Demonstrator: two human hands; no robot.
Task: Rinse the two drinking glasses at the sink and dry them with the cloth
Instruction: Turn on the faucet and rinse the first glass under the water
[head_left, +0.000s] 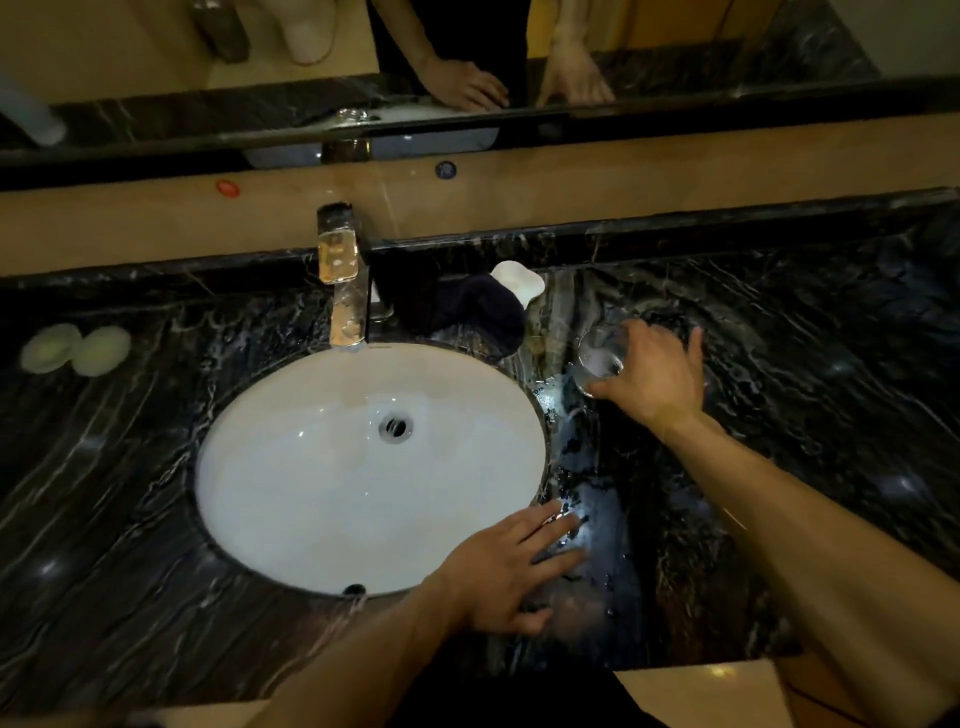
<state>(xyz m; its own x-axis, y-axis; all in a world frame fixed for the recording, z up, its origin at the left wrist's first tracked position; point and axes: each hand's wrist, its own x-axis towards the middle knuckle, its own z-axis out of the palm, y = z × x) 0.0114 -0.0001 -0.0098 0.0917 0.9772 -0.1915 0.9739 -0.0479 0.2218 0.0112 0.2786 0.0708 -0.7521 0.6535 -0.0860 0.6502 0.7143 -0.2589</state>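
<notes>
Right hand (655, 375) out over the dark marble tabletop (810, 364), right of the basin; grip curled round a clear drinking glass (601, 357), thumb on the near side, fingers wrapped over the far side. Glass tilted, open mouth turned toward the sink, base hidden under the palm; cannot tell whether resting on the stone or lifted just clear. Second glass not made out anywhere on the tabletop.

Left hand (511, 564) flat on the wet tabletop at the near right rim of the white oval sink (291, 467), fingers straight and spread, grip holding nothing. Water droplets and a pale glare on the stone just beyond the fingertips.

Dark cloth (480, 312) bunched on the tabletop behind the sink, just right of the chrome faucet (345, 291), well apart from both hands. Small white leaf-shaped dish (519, 280) touching the cloth's far right edge. Drain (396, 427) open at the middle of the basin; no stream visible from the spout. Two pale green round objects (75, 349) side by side far left. Mirror (467, 62) along the back wall, both hands reflected in it.
</notes>
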